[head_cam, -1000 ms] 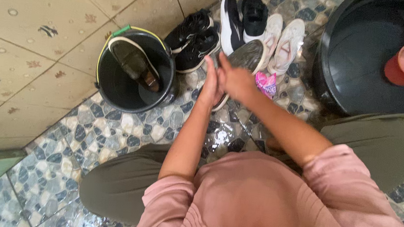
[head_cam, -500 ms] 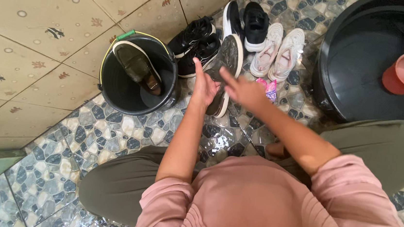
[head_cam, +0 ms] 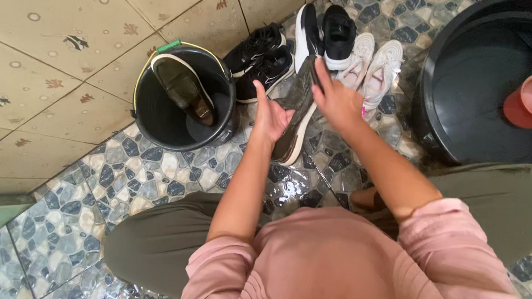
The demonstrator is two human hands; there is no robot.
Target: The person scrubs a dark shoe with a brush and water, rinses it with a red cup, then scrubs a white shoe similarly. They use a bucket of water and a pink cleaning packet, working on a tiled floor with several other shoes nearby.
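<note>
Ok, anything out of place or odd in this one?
One thing: a shoe stands tilted inside the black bucket, unlike the pairs lined up by the wall. The left hand and right hand hold another shoe on edge. The stone floor looks wet.

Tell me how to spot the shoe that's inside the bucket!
Find the small black bucket by the tiled wall, left of the hands. Inside it one olive-green shoe with a pale sole edge stands on end. Every other shoe lies on the floor or is held; only this one sits in a bucket.

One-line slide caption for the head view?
Both hands, left hand and right hand, hold a dark shoe beside a black bucket.
</note>
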